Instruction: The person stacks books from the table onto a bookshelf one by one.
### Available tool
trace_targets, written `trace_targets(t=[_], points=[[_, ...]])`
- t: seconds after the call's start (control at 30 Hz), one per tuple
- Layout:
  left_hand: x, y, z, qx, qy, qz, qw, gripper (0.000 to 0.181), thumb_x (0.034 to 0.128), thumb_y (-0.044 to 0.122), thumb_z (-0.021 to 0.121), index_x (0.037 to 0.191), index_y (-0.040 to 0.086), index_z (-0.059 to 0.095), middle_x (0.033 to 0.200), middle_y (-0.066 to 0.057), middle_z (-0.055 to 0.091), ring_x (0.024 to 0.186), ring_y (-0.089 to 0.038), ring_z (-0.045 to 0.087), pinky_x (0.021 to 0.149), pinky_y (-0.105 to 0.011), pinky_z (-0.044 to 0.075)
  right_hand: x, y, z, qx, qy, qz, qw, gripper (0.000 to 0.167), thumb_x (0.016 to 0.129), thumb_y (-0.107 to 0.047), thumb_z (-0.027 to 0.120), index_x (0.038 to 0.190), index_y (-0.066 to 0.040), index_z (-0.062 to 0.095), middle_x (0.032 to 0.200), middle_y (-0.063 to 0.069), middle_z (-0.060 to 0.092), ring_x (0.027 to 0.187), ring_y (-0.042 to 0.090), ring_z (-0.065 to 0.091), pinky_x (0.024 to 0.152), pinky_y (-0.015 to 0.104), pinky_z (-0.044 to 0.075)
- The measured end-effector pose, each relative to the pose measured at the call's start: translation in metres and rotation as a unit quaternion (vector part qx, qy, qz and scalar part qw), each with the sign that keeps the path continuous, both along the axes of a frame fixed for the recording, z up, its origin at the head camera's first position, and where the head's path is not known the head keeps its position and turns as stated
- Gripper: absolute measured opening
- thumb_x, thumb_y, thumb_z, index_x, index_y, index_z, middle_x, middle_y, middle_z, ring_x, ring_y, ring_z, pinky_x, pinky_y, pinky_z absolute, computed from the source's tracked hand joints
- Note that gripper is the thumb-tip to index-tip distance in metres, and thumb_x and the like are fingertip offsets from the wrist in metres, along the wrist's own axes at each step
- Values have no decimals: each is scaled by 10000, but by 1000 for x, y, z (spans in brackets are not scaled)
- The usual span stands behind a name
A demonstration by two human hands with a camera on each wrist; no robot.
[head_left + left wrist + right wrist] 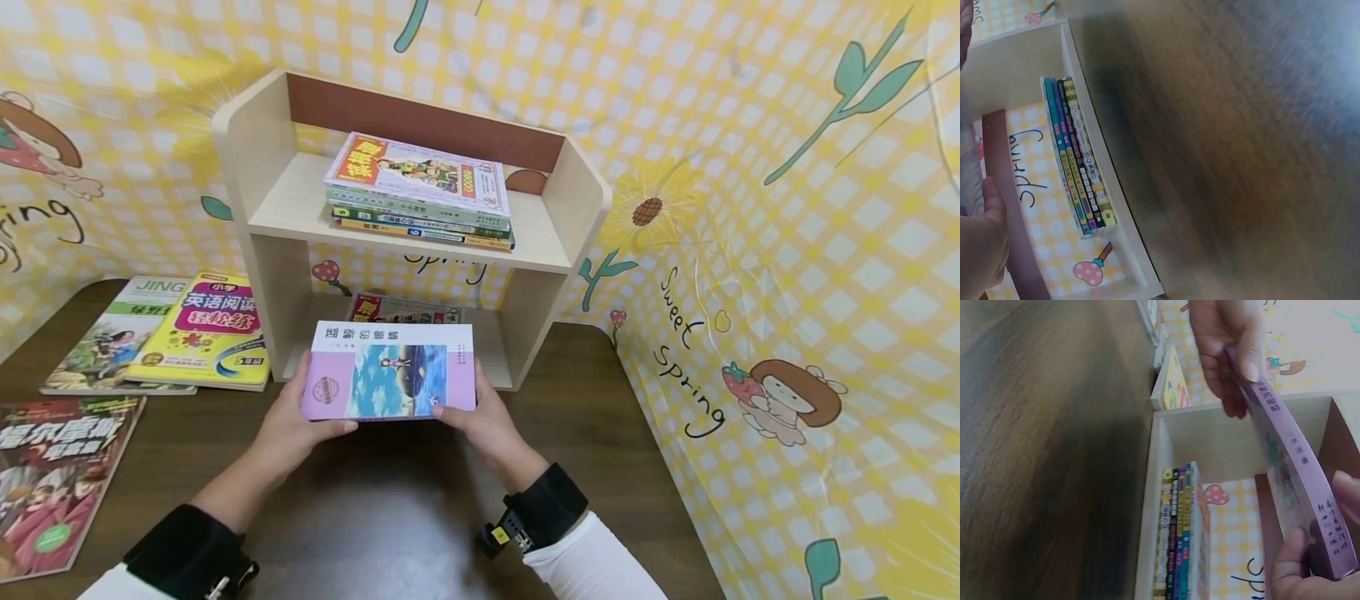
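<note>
Both hands hold a purple-and-white book (397,371) by its two short ends, in front of the shelf's lower opening. My left hand (292,425) grips its left end, with the thumb on the lower edge of the cover. The right hand (487,421) grips the other end, thumb over the cover's lower right corner. The right wrist view shows the book's purple spine (1300,456) between the hands. Behind it stands a small wooden bookshelf (266,192). A stack of books (420,192) lies on the upper shelf; more books (1179,531) are stacked in the lower compartment.
Left of the bookshelf, a yellow workbook (202,333) overlaps a green-and-white book (112,337) on the dark wooden table (600,467). Nearer lies a book with a dark, colourful cover (60,483). Yellow checked cloth (750,250) hangs behind and at the right.
</note>
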State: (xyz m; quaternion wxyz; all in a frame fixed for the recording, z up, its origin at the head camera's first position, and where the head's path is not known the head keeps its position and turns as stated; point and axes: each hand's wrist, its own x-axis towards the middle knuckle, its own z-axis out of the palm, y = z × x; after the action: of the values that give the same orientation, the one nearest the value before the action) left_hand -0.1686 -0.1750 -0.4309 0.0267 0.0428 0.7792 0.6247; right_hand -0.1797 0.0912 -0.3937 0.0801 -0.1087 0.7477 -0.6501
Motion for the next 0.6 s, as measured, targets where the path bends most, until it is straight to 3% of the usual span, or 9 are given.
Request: trace_targets(t=[0.17,0.47,0.6], points=[[-11,-2,0,-73,51,5,10000,1196,788,142,804,1545,183,-121,1542,-250,189,1253,-412,351,1098,-590,263,-7,-3,-11,349,562,-3,9978,941,816,29,731,1537,-131,149,1476,113,417,1163,266,535,1073,435,389],[-32,-5,-8,-293,349,-132,9989,1100,788,132,802,1555,148,13,1496,-225,306,1229,-410,401,1071,-609,311,-22,-13,-34,415,494,-457,9969,938,839,90,670,1543,-43,65,1508,214,307,1244,359,474,1079,496,352],[-44,-6,-15,-297,455,-302,9981,1082,785,133,806,1553,131,43,1487,-228,326,1240,-418,414,1062,-621,314,-30,-15,-45,340,353,-547,9973,934,857,53,671,1555,-112,73,1535,165,282,1264,328,471,1093,471,343]])
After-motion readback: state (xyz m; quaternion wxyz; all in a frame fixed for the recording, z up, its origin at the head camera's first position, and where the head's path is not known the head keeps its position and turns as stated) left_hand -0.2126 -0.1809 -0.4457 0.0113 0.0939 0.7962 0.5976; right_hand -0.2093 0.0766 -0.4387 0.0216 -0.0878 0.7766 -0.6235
